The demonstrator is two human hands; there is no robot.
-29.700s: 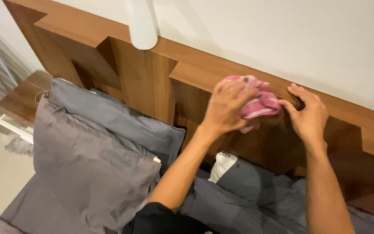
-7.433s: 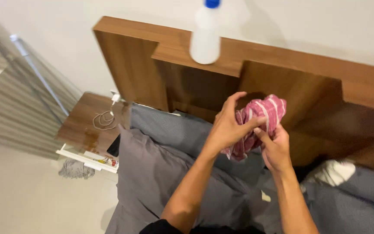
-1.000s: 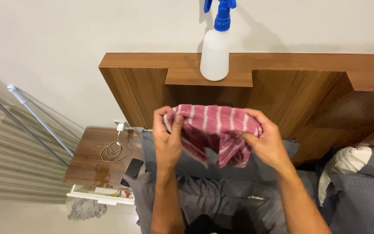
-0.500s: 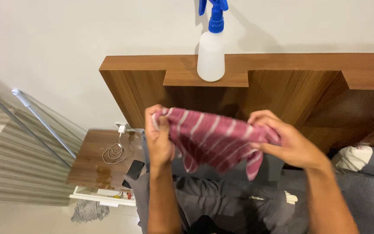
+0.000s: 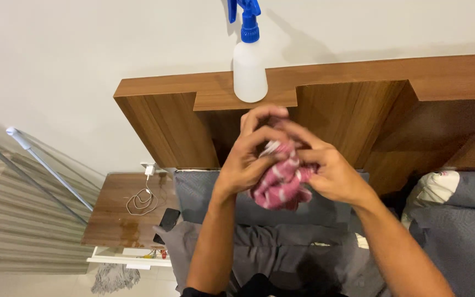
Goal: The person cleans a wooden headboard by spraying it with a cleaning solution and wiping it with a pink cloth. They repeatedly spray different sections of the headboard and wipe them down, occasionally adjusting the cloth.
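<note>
Hands meet in the middle of our view, both closed around a bunched pink cloth with white stripes (image 5: 281, 181). The left hand (image 5: 248, 159) grips the cloth from the left side, its fingers curled over the top of the bundle, and the right hand (image 5: 328, 173) pinches it from the right with its fingers folded in, so the fabric is crumpled between the two palms and hangs a little below them. We hold the cloth in the air in front of a brown wooden headboard with stepped panels (image 5: 353, 104), above a grey pillow (image 5: 298, 206) that leans against the board. On the headboard's top ledge, just behind the hands, stands a white plastic spray bottle with a blue trigger head (image 5: 249, 66), upright and apart from the cloth. To the left we see a brown wooden bedside table (image 5: 122, 220) carrying a coiled white charging cable (image 5: 141, 201) and a dark phone (image 5: 167, 220) near its edge. At the right lies a second grey pillow (image 5: 463, 231) beside a white patterned cushion (image 5: 430, 190).
</note>
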